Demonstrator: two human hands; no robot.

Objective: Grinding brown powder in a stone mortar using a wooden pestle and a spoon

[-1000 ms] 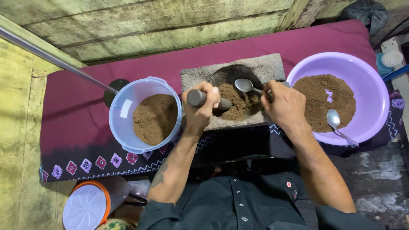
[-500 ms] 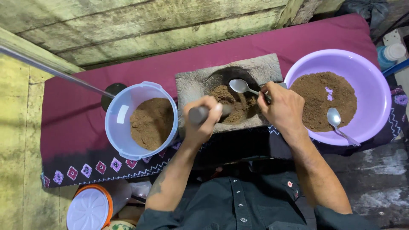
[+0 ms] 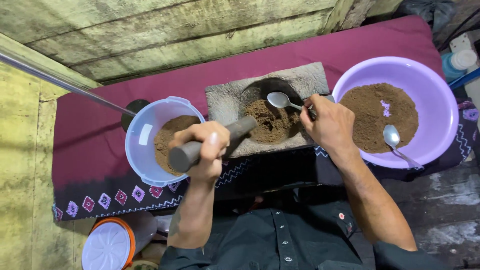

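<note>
Pestle and spoon working brown powder in the grey stone mortar (image 3: 227, 102).

Left hand (image 3: 202, 150) is clenching the dark cylindrical pestle (image 3: 212, 142), tip angling into the mortar's hollow; right hand (image 3: 327, 122) is gripping a metal spoon (image 3: 280, 100) over the powder, the purple plastic basin (image 3: 440, 100) sitting just beyond.

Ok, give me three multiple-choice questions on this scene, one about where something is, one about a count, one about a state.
1. Where does the stone mortar sit?
A. between the two containers
B. on the floor
C. inside the purple basin

2. How many spoons show?
A. one
B. two
C. four

3. What state is the left hand in?
A. open and flat
B. closed around the pestle
C. resting in powder

Answers:
1 A, since the clear tub lies on one side and the purple basin on the other.
2 B, one in the right hand, one lying in the basin.
3 B, fingers wrap the dark handle.
</note>
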